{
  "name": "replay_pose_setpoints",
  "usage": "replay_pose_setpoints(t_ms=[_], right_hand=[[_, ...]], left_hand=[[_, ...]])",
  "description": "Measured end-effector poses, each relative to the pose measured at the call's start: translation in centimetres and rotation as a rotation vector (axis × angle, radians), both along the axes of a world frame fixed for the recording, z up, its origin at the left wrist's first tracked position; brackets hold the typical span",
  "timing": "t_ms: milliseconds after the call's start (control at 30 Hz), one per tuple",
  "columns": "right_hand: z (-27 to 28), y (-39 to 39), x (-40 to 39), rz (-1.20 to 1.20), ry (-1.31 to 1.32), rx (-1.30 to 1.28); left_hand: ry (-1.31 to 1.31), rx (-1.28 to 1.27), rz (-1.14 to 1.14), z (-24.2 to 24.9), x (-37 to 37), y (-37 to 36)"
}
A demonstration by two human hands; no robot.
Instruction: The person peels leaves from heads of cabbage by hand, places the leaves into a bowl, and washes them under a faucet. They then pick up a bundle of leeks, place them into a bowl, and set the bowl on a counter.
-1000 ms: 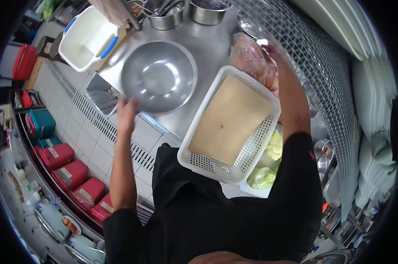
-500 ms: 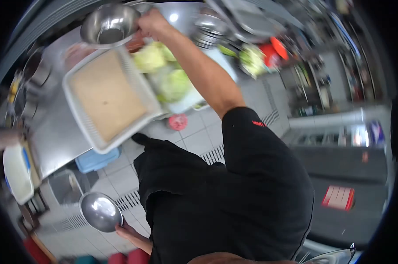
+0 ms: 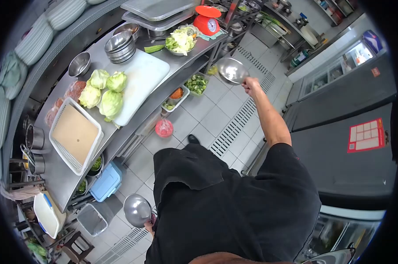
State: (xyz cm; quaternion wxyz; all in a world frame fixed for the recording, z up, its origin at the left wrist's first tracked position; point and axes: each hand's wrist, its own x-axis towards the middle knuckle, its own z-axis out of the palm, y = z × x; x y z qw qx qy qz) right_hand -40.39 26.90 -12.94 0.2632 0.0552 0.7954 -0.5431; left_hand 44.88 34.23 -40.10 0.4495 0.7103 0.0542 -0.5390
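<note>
My right hand [image 3: 252, 85] grips the rim of a shiny metal bowl [image 3: 233, 70], held out over the tiled floor beside the table's end. Low at the left, my left hand [image 3: 150, 223] is closed on the edge of a second metal bowl [image 3: 138, 210]; its fingers are partly hidden. Both bowls appear to have nothing in them. On the metal table [image 3: 135, 108], several cabbages [image 3: 112, 104] rest on and beside a white cutting board [image 3: 144, 79]. A stack of metal bowls [image 3: 120, 47] stands behind them, with one single metal bowl [image 3: 79, 64] to its left.
A white basket [image 3: 98, 149] with a tan board inside sits at the table's near end. Across the table stand a red scale [image 3: 211, 26] and a bowl of cut cabbage [image 3: 180, 42]. A pink bag [image 3: 164, 128] and a blue lid [image 3: 106, 181] are low by the table; a grey fridge [image 3: 339, 114] is at right.
My right hand has swung from above the table's far side to the right, bringing its bowl over the floor. My left hand still holds its bowl. The view has turned right.
</note>
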Motion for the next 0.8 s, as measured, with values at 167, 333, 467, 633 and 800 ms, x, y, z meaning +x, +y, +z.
replay_pose_setpoints(t_ms=[167,333,467,633,800], right_hand=[[-4.5,-0.8,-7.7,-0.020,-0.019,-0.090],[-1.8,-11.6,-9.0,0.496,-0.054,-0.176],[1.6,-27.7,-4.6,0.792,-0.099,-0.408],[11.0,-43.9,5.5,0.975,-0.096,-0.404],[11.6,-53.5,12.7,0.925,0.015,-0.356]], left_hand=[[-0.055,0.017,0.015,1.2,-8.9,1.6],[-0.016,0.061,0.248,3.2,-20.9,1.7],[0.008,-0.101,0.329,9.7,-31.7,1.7],[-0.009,-0.222,0.376,12.8,-38.2,4.6],[-0.036,-0.175,0.486,15.2,-42.9,5.7]])
